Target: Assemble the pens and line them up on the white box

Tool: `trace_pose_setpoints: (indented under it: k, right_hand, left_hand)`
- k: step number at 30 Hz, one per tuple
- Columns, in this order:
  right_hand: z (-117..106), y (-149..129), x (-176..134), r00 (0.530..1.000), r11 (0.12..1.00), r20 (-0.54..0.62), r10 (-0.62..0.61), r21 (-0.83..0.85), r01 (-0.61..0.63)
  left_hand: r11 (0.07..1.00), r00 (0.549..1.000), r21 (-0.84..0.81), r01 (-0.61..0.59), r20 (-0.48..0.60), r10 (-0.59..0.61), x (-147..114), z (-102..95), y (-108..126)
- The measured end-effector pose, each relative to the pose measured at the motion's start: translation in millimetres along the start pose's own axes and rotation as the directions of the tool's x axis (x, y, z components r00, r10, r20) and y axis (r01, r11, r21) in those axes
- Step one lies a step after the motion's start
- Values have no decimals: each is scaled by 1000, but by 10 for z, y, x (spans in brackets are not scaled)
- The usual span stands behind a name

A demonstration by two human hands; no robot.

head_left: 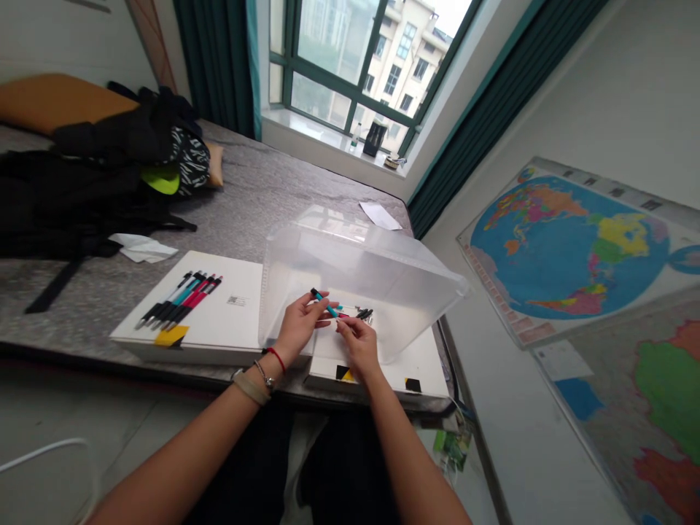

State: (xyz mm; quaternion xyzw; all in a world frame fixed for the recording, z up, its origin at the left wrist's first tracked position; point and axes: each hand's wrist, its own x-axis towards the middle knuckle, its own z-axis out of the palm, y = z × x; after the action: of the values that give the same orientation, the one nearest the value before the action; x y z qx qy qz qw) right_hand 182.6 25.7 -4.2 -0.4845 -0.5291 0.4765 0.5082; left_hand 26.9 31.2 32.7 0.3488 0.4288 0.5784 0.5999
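My left hand is closed on a turquoise pen barrel with a black end, held at a slant. At the barrel's lower end my right hand is pinched; what lies between its fingertips is too small to make out. Just behind the right hand are several black pen parts and a bit of red, partly hidden by the fingers. A clear plastic bin lies tipped on its side around this spot. Several pens, white, turquoise and red with black grips, lie in a row on the left white box.
A second white box lies under my right hand and the bin. Black bags and a crumpled tissue are on the grey bed. White paper lies behind the bin. A wall with maps stands at the right.
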Motion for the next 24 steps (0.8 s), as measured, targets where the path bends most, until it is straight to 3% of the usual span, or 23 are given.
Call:
trace_pose_setpoints:
  k: [7,12,18,24]
  right_hand:
    - [5,20,14,999,999,-17,-47,21,47]
    - [-9,58,2,998,994,-61,7,113,0]
    - [7,102,58,987,979,-147,70,200,-40]
    - [33,155,91,974,975,-209,87,220,-40]
  left_hand:
    - [998,984,10,-62,-169,63,152,112,317]
    - [984,972,-180,2,-231,-44,280,224,470]
    - [879,920,-439,187,-236,-314,365,142,276]
    - [873,878,-475,105,-368,-306,258,58,42]
